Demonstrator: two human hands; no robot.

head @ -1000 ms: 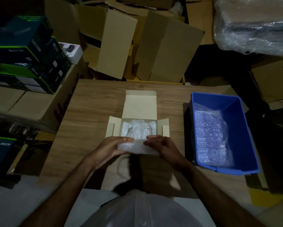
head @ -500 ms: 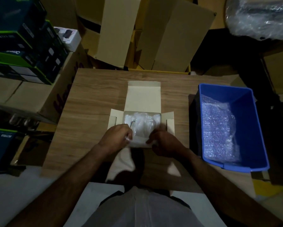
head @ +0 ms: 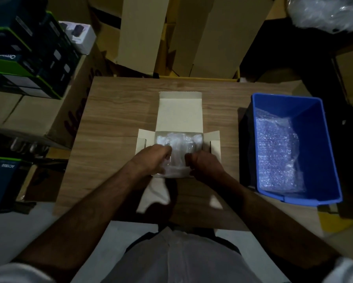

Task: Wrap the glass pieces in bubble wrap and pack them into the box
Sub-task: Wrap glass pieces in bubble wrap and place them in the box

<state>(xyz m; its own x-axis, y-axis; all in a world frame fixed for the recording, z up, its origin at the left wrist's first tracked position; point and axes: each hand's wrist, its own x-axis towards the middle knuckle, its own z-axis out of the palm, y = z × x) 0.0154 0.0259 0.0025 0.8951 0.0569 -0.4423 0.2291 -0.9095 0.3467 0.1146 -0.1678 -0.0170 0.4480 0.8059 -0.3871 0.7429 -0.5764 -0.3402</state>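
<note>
A small beige cardboard box (head: 179, 111) lies open in the middle of the wooden table (head: 114, 123), its lid flap folded back and side flaps out. Bubble-wrapped pieces (head: 179, 139) fill its far part. At the box's near edge I hold another bubble-wrapped bundle (head: 176, 167) between both hands. My left hand (head: 151, 160) grips its left end with curled fingers. My right hand (head: 204, 166) grips its right end. The glass inside the wrap is not distinguishable.
A blue plastic bin (head: 322, 139) with sheets of bubble wrap (head: 277, 156) stands at the table's right. Stacked product boxes (head: 24, 54) sit on cartons to the left. Tall cardboard cartons (head: 171, 37) stand behind the table.
Both hands have carried the wrapped bundle forward from above the table's near part to the box's near edge, and have closed in around it.
</note>
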